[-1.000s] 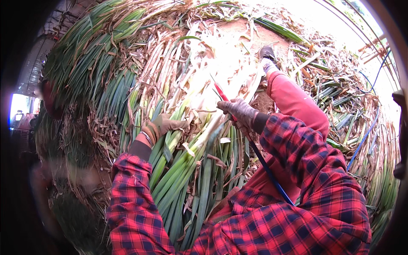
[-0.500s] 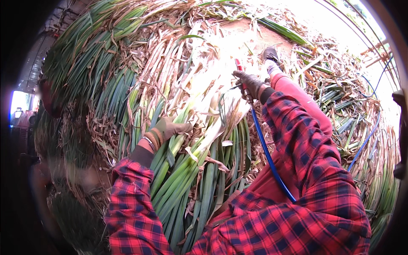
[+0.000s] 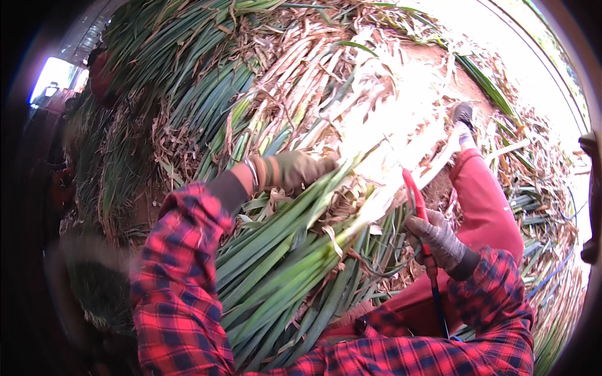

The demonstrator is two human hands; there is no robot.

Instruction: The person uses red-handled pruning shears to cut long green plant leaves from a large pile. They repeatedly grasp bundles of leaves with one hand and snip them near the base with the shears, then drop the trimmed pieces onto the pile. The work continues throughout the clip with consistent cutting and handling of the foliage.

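Long green onions (image 3: 282, 257) lie across my lap, their green leaves toward me and their pale ends pointing away to the right. My left hand (image 3: 291, 171), in a brownish-green glove, is closed at the upper side of these stalks; its fingertips are partly hidden. My right hand (image 3: 439, 238), in a grey glove, grips a red air blow gun (image 3: 414, 191) with its tip pointing up and away, beside the pale ends. A dark blue hose (image 3: 439, 307) runs from its lower end toward my lap. Dry husks (image 3: 351, 203) hang among the stalks.
More green onions (image 3: 188, 37) are heaped at the far left, with pale dry stalks (image 3: 301, 62) beside them. Loose husks and leaves litter the ground. My outstretched leg (image 3: 486, 207) lies at the right. Blue hose (image 3: 552, 276) trails beyond it. Strong sunlight washes out the middle.
My left hand has moved right and slightly up, shifting stalks with it. My right hand has drawn the blow gun nearer and to the right. The view has shifted.
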